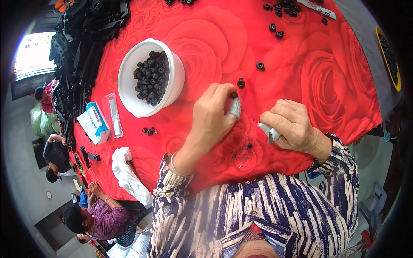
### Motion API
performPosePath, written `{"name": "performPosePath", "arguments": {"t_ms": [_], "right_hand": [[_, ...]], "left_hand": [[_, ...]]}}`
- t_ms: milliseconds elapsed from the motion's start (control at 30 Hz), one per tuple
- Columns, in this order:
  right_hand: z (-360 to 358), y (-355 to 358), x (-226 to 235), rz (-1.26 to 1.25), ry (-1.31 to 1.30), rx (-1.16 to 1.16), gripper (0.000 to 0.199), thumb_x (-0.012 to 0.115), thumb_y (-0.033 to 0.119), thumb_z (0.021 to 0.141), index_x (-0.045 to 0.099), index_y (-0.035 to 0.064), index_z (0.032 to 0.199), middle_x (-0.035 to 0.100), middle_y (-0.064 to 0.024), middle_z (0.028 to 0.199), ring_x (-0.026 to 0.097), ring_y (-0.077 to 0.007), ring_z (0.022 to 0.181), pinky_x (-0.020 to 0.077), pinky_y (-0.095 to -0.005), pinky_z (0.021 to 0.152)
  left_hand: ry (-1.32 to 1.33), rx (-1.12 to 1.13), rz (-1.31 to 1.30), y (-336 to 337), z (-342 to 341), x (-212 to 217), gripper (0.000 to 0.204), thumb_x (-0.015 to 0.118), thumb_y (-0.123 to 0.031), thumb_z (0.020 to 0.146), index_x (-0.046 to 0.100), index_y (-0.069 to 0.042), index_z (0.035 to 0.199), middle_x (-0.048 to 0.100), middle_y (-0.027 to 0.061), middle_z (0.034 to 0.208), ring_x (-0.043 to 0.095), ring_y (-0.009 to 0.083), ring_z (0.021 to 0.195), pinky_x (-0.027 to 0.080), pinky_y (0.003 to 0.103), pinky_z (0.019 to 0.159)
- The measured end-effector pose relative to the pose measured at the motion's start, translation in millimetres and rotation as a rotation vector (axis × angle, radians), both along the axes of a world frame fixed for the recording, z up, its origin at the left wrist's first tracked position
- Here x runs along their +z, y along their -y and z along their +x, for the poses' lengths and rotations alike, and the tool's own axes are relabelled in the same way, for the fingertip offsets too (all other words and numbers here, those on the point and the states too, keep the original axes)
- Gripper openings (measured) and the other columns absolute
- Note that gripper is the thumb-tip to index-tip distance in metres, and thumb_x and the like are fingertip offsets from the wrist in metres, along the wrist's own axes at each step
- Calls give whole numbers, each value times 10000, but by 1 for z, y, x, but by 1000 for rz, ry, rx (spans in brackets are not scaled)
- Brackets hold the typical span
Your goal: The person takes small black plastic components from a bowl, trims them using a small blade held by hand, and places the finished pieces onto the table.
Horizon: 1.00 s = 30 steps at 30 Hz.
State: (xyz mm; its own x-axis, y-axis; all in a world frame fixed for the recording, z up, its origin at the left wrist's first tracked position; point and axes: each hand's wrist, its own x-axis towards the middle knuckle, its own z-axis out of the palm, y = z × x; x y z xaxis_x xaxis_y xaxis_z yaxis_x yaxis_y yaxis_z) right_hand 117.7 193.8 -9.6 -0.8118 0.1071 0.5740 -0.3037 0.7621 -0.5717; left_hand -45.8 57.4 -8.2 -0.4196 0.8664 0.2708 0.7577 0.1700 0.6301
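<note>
My left hand (211, 112) pinches a small black round part (233, 95) between thumb and fingertips; grey wrapping covers the thumb. To its right, my right hand (291, 124) is closed on a small knife (270, 138), whose short blade points down; pale wrapping shows at that thumb. The two hands are apart, above a red rose-patterned tablecloth (206, 34). Just beyond my left hand another black part (241, 83) lies on the cloth. Black trimmings (248, 146) are scattered below the hands.
A white bowl (177, 73) partly filled with black parts stands to the left. More loose parts (279, 34) lie far right. A tissue box (95, 123), a clear plastic case (114, 116) and a white cloth (129, 176) are left; long black pieces (81, 47) pile up beyond. Other people sit at left.
</note>
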Motion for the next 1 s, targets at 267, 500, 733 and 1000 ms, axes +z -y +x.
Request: {"name": "performPosePath", "arguments": {"t_ms": [267, 500, 733, 1000], "right_hand": [[0, 2, 1, -99, -23, 16, 276, 726, 73, 708, 602, 4, 944, 517, -72, 713, 547, -225, 579, 438, -339, 489], [-1, 6, 1, -72, -44, 103, 313, 737, 39, 669, 609, -12, 950, 541, -77, 729, 558, -219, 582, 444, -334, 481], [-2, 9, 3, -17, -34, 180, 318, 740, 36, 668, 612, -15, 955, 539, -81, 716, 563, -224, 588, 452, -329, 492], [-3, 6, 3, -409, 252, 270, 301, 735, 35, 730, 652, 13, 1019, 578, -78, 801, 549, -164, 632, 417, -284, 536]], "left_hand": [[1242, 48, 97, 25, 34, 13, 200, 699, -32, 819, 596, -12, 990, 604, 31, 847, 567, 79, 697, 466, 215, 592], [1662, 11, 61, 35, 38, 12, 246, 633, -33, 877, 603, 18, 1115, 645, 56, 948, 615, 90, 776, 505, 211, 679], [1602, 16, 105, 37, 41, 3, 260, 623, -7, 877, 603, 25, 1134, 646, 55, 964, 615, 84, 816, 503, 213, 730], [1650, -100, 86, 38, 34, 6, 418, 663, 11, 842, 486, 23, 1220, 613, 61, 1008, 605, 110, 903, 492, 224, 792]]}}
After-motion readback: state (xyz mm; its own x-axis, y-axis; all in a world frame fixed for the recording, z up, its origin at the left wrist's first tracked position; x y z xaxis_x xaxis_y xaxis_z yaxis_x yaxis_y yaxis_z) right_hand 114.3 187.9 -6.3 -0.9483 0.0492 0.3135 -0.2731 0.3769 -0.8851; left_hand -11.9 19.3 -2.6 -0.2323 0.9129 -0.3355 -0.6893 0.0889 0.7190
